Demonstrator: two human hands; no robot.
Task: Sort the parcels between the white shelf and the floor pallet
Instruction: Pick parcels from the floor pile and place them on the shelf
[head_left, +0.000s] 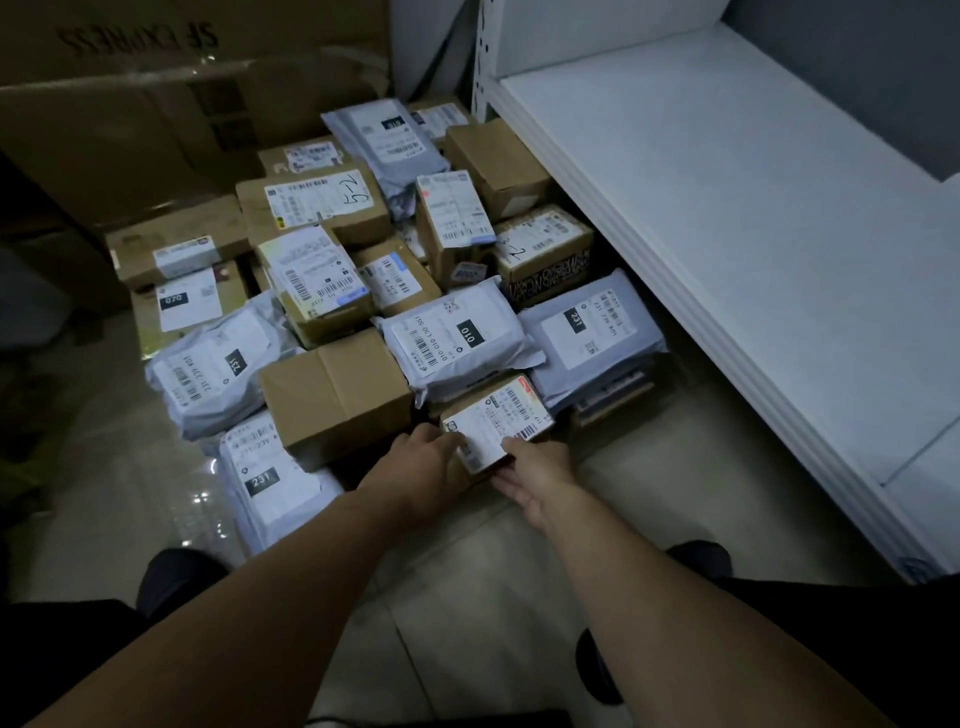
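Observation:
A heap of parcels covers the floor pallet, brown cartons and grey mailer bags with white labels. At its near edge lies a small brown box with a white label (497, 422). My left hand (427, 466) grips the box's left side, fingers curled over its near corner. My right hand (531, 470) holds the near right side, thumb on the label's edge. A plain brown carton (337, 395) sits just left of the small box, and a grey bag marked 010 (454, 345) lies behind it. The white shelf (753, 218) runs along the right with a bare board.
Big cardboard boxes (171, 119) stand behind the heap at the upper left. A grey bag marked 231 (592, 332) lies by the shelf's edge, another (265, 478) at the heap's near left. Pale tiled floor (467, 582) lies between my legs and the heap.

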